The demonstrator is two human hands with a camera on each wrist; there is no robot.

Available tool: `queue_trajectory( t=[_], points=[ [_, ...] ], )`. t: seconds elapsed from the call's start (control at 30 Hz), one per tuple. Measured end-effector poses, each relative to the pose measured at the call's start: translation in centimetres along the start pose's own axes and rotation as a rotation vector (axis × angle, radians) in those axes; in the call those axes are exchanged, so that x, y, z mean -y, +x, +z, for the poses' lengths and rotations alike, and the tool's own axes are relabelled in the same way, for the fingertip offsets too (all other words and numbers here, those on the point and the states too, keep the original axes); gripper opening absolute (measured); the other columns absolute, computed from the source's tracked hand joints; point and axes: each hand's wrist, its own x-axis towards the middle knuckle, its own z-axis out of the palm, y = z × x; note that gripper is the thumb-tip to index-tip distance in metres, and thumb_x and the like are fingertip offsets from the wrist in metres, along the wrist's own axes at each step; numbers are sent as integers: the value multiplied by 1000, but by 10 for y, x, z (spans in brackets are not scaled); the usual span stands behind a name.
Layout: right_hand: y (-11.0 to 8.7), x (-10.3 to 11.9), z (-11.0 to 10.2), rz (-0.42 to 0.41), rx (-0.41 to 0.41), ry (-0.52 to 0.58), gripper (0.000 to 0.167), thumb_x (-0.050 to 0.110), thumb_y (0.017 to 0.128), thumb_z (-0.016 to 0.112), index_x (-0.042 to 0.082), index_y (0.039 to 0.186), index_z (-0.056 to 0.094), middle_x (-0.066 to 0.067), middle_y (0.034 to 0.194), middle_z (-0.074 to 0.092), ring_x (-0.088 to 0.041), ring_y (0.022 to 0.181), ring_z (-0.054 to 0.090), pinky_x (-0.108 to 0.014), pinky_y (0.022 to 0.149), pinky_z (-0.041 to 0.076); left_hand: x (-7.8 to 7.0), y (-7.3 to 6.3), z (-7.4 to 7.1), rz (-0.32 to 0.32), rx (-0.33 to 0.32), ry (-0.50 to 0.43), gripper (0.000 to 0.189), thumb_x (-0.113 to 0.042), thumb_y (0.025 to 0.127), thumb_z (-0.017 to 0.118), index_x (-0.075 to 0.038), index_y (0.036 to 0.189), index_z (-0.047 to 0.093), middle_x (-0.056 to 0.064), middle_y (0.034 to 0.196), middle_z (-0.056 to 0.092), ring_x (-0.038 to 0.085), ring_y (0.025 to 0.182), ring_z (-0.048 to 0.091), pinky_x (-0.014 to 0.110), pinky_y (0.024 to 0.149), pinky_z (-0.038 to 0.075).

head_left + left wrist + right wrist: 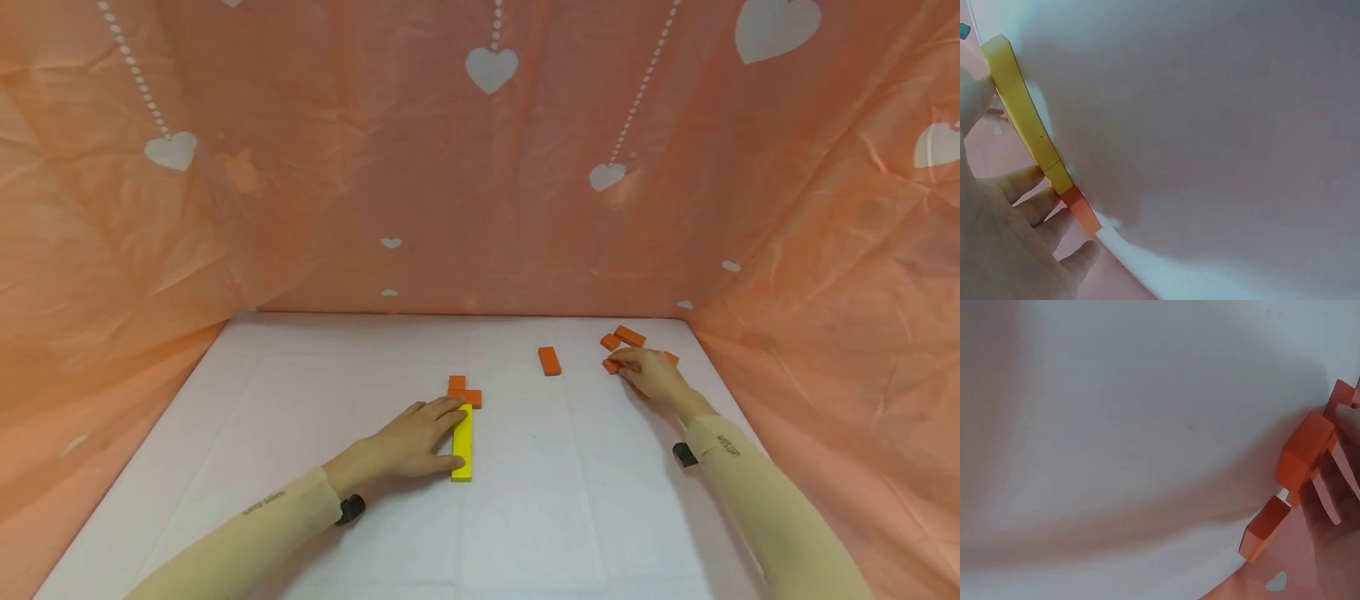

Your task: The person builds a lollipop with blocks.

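Note:
My left hand (412, 437) lies along a yellow bar (462, 446), thumb near its close end and outstretched fingers at its far end. In the left wrist view a seam crosses the yellow bar (1025, 112), and an orange block (1083, 209) adjoins it beside the fingertips. Just beyond the bar sit orange blocks (472, 399), partly under the fingers, with another orange block (457, 382) behind them. Over at the right, my right hand (654, 375) pinches a small orange block (611, 367), which appears beside the thumb and fingers as an orange block (1307, 450) in the right wrist view.
Two orange blocks, one short (610, 342) and one longer (630, 336), lie beyond the right hand. Another orange block (671, 358) peeks out to its right. A lone orange block (550, 361) lies between the hands. Orange cloth (480, 208) with white hearts encloses the white table (337, 358).

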Motion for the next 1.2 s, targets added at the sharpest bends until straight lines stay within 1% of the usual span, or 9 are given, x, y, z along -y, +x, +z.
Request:
queue_trajectory(
  t=[0.13,0.27,0.47,0.6,0.73,0.83,0.97,1.03,1.2],
  points=[
    [0,0,1,-1,-9,10,31,4,98,69,-1,129,71,-21,129,70,-45,121,64,-59,99,53,0,0,0,-1,-1,2,79,-54,97,66,-9,158,44,11,167,35,30,154,32,54,122,31],
    [-1,2,2,-18,-21,2,29,6,98,70,-2,126,71,-23,128,69,-47,121,63,-61,100,52,0,0,1,0,-1,5,79,-54,96,67,-9,158,44,11,166,36,31,154,32,54,122,31],
    [0,12,4,-44,-58,12,32,13,100,70,-2,128,71,-29,135,63,-51,126,58,-65,104,47,0,0,1,1,-2,5,79,-53,96,67,-9,157,45,11,166,36,31,153,32,54,122,31],
    [3,27,6,-42,-85,25,35,16,100,70,1,132,70,-31,140,59,-52,130,55,-68,106,44,0,0,1,4,-5,5,79,-53,96,67,-8,157,45,11,166,36,31,153,32,55,122,31],
    [9,44,11,-52,-103,44,37,17,101,70,3,134,69,-23,134,64,-45,125,59,-62,105,48,0,0,1,7,-8,-4,78,-53,97,67,-8,157,45,11,167,35,31,153,32,56,122,31],
    [14,57,16,-104,-136,64,35,16,100,71,2,132,71,-18,127,66,-40,118,62,-57,100,52,-1,0,1,10,-9,-7,78,-53,97,67,-8,156,46,11,167,35,32,153,33,56,121,32],
    [20,75,23,-168,-177,98,33,13,97,74,1,128,72,-17,124,67,-39,115,64,-55,95,54,-1,0,1,5,-7,-3,78,-53,96,67,-8,156,46,11,167,35,31,153,32,55,121,32],
    [24,85,26,-175,-175,123,33,13,97,74,1,128,73,-17,125,67,-39,116,64,-55,96,53,-1,0,2,1,-7,-2,78,-53,96,67,-9,156,46,11,167,35,31,153,32,55,122,32],
    [32,107,34,-199,-146,138,34,16,97,74,3,129,73,-15,125,67,-38,117,64,-54,98,54,-1,1,2,0,-7,0,78,-53,96,68,-9,156,47,10,166,36,31,153,33,54,121,32]
  ],
)
